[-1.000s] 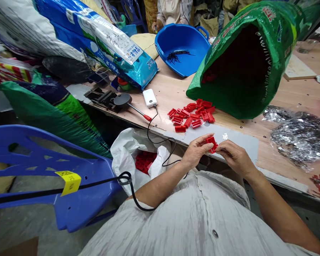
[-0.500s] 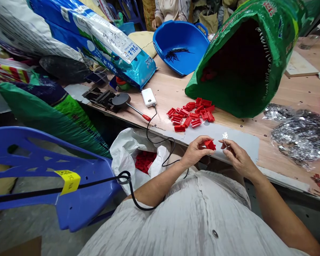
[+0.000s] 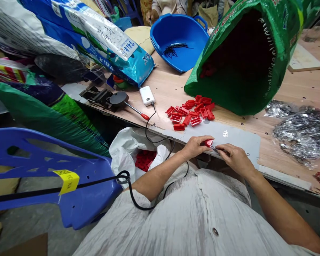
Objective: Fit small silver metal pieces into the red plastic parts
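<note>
My left hand (image 3: 196,146) is closed around a small red plastic part (image 3: 208,143), held just over the near edge of the table. Between the fingers of my right hand (image 3: 234,156) is a thin metal tool (image 3: 214,148); its tip meets the red part, and its exact kind is too small to make out. On the grey sheet (image 3: 240,137) beyond my hands lies a little cluster of tiny shiny pieces (image 3: 225,133). Left of it, several red box-shaped plastic parts (image 3: 195,121) lie in a loose pile.
A green sack (image 3: 229,96) gapes toward me behind the pile. Bagged metal pieces (image 3: 301,135) lie at right. Farther left are a blue basin (image 3: 181,60), a white power bank (image 3: 147,95) with a cable and a lever device (image 3: 118,98). A white bag (image 3: 122,149) holds red parts below.
My right hand has moved left and brought the metal tool against the red part. My left hand has turned the part, so its shiny side shows. The view has shifted slightly.
</note>
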`<state>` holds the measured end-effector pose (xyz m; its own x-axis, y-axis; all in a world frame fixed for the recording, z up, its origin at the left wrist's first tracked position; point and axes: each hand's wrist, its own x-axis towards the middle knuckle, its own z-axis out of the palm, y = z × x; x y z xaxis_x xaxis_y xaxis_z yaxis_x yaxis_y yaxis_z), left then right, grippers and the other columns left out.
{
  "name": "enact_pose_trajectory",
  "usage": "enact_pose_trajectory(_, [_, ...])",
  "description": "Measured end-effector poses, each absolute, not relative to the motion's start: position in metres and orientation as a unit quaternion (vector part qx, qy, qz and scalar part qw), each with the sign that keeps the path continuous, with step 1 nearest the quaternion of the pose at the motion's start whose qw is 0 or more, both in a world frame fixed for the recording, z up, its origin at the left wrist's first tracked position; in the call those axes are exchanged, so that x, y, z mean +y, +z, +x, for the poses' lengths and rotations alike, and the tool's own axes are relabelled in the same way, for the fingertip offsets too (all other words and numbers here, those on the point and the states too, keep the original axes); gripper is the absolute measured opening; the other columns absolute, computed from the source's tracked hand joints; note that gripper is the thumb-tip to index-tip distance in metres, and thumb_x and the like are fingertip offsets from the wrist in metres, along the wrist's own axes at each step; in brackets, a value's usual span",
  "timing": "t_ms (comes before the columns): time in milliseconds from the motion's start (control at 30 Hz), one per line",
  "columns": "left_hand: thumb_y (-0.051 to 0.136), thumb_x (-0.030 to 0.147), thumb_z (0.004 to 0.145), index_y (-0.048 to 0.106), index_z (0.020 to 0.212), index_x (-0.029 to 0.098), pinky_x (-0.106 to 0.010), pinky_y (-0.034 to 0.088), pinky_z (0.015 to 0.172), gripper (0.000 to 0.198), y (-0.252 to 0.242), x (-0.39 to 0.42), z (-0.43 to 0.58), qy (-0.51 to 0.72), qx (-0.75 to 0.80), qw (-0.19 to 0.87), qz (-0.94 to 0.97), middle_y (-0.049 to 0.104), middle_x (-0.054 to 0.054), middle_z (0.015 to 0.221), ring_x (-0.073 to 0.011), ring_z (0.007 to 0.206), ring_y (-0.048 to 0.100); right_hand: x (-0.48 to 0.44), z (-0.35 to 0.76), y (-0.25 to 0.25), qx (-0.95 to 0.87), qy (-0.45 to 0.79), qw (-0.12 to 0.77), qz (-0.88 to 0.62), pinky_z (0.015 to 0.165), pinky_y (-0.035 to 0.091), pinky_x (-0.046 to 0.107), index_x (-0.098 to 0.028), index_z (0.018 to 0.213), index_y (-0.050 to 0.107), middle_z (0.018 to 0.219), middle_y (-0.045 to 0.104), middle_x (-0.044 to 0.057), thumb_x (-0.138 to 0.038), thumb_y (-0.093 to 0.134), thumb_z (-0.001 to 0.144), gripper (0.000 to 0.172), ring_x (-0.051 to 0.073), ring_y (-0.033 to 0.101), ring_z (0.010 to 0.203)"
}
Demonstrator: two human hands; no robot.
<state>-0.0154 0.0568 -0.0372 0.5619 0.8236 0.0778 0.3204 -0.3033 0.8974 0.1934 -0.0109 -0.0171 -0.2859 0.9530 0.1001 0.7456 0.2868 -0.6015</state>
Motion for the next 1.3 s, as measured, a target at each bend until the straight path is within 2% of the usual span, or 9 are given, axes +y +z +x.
enact_pose_trajectory(100, [0.074, 0.022, 0.074, 0.066, 0.121, 0.02, -0.029, 0.045, 0.102, 0.047, -0.04, 0.058, -0.017, 0.288, 0.356, 0.46, 0.761, 0.069, -0.006, 0.122, -0.0203, 0.114, 0.064, -0.009, 0.193, -0.019, -0.773, 0.234, 0.23, -0.542, 0.081, 0.052, 0.035, -0.022, 0.107, 0.069, 0.102, 0.072, 0.005, -0.025, 0.05, 0.095, 0.023, 0.02, 0.068, 0.091])
enact_pose_trajectory(333, [0.078, 0.026, 0.072, 0.07, 0.109, 0.018, -0.025, 0.048, 0.094, 0.039, -0.039, 0.059, -0.018, 0.283, 0.36, 0.45, 0.767, 0.073, -0.005, 0.109, -0.0177, 0.101, 0.068, -0.008, 0.192, -0.025, -0.776, 0.235, 0.235, -0.535, 0.083, 0.052, 0.034, -0.022, 0.107, 0.068, 0.104, 0.071, 0.005, -0.02, 0.048, 0.094, 0.023, 0.02, 0.067, 0.095])
enact_pose_trajectory(600, [0.076, 0.025, 0.073, 0.071, 0.107, 0.019, -0.025, 0.048, 0.09, 0.036, -0.036, 0.061, -0.017, 0.264, 0.365, 0.452, 0.77, 0.074, -0.004, 0.105, -0.0178, 0.097, 0.068, -0.01, 0.185, -0.022, -0.757, 0.23, 0.221, -0.57, 0.083, 0.053, 0.036, -0.022, 0.102, 0.068, 0.102, 0.071, 0.006, -0.021, 0.048, 0.094, 0.022, 0.021, 0.068, 0.092])
enact_pose_trajectory(900, [0.075, 0.024, 0.073, 0.071, 0.105, 0.018, -0.027, 0.048, 0.091, 0.033, -0.038, 0.057, -0.014, 0.285, 0.378, 0.463, 0.75, 0.074, -0.005, 0.103, -0.0184, 0.095, 0.068, -0.008, 0.167, -0.023, -0.726, 0.205, 0.187, -0.629, 0.076, 0.05, 0.035, -0.021, 0.097, 0.068, 0.095, 0.071, 0.007, -0.021, 0.047, 0.092, 0.021, 0.023, 0.067, 0.088])
enact_pose_trajectory(1100, [0.074, 0.026, 0.074, 0.069, 0.106, 0.016, -0.027, 0.047, 0.091, 0.034, -0.04, 0.057, -0.017, 0.29, 0.355, 0.466, 0.757, 0.072, -0.007, 0.104, -0.0179, 0.096, 0.066, -0.006, 0.178, -0.013, -0.724, 0.276, 0.188, -0.603, 0.082, 0.049, 0.034, -0.024, 0.105, 0.067, 0.104, 0.071, 0.004, -0.024, 0.048, 0.093, 0.021, 0.021, 0.066, 0.094])
enact_pose_trajectory(1300, [0.073, 0.028, 0.075, 0.068, 0.107, 0.016, -0.028, 0.046, 0.091, 0.034, -0.04, 0.06, -0.02, 0.27, 0.327, 0.482, 0.767, 0.071, -0.006, 0.104, -0.0176, 0.097, 0.065, -0.01, 0.181, -0.016, -0.745, 0.237, 0.209, -0.587, 0.082, 0.05, 0.035, -0.024, 0.109, 0.066, 0.106, 0.07, 0.006, -0.026, 0.049, 0.094, 0.023, 0.022, 0.066, 0.095])
